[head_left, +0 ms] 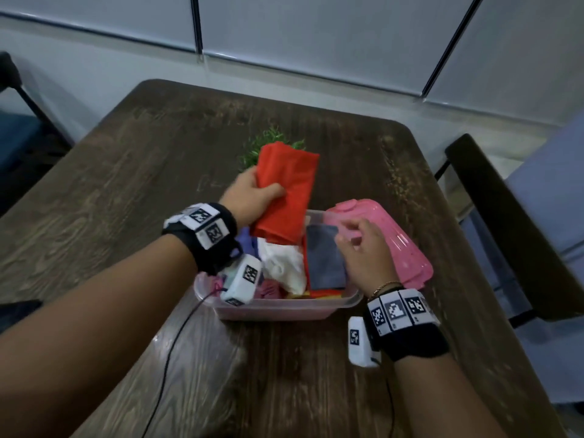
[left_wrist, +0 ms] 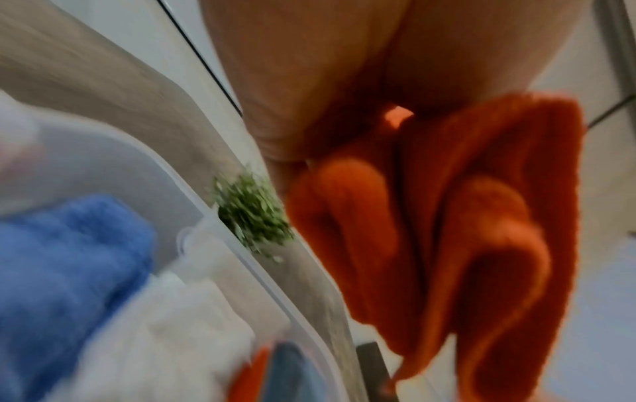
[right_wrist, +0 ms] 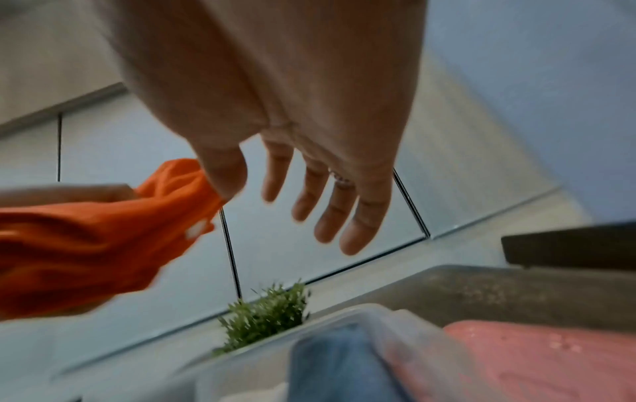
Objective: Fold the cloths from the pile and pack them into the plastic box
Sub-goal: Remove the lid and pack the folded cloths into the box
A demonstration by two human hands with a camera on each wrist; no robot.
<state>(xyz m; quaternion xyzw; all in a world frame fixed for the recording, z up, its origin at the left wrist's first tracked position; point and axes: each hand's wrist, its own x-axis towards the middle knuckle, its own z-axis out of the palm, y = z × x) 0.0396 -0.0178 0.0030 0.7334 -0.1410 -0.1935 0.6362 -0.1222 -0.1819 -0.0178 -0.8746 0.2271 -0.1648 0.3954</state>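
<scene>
My left hand grips a folded orange-red cloth and holds it in the air over the far left part of the clear plastic box. The left wrist view shows the cloth hanging in folds below my palm. Inside the box lie a grey-blue folded cloth, a white cloth, a lilac one and pink ones. My right hand hovers over the box's right side with fingers straight and spread, holding nothing.
The pink lid leans against the box's right edge on the dark wooden table. A small green plant stands just behind the box. A dark chair is at the right; thin cables trail from the wrist cameras.
</scene>
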